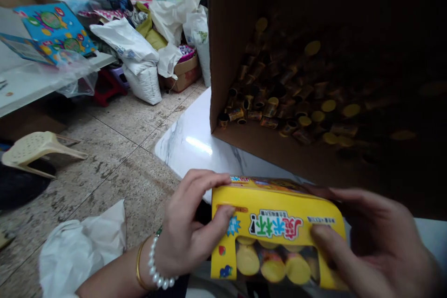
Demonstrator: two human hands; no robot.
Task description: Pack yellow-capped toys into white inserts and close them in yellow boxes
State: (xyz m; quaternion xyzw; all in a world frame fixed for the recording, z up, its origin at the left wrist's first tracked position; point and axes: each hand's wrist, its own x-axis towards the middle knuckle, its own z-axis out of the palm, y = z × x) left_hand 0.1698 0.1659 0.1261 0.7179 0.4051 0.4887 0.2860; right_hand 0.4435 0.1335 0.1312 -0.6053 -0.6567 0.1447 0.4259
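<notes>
"As you look rightward from the cream plastic stool [35, 148], which hand comes first?"

"The bare left hand [195, 228], wearing a white pearl bracelet [152, 263], clamped by thumb and fingers on a yellow cardboard carton with a front window [275, 238]."

"Where is that carton?"

"Held between both hands, before a large brown cardboard box [265, 144] of small yellow-ended cups [270, 108]."

"And the right hand [380, 237]?"

"Clamped on the carton's right end, thumb in front; some fingertips are hidden."
</notes>
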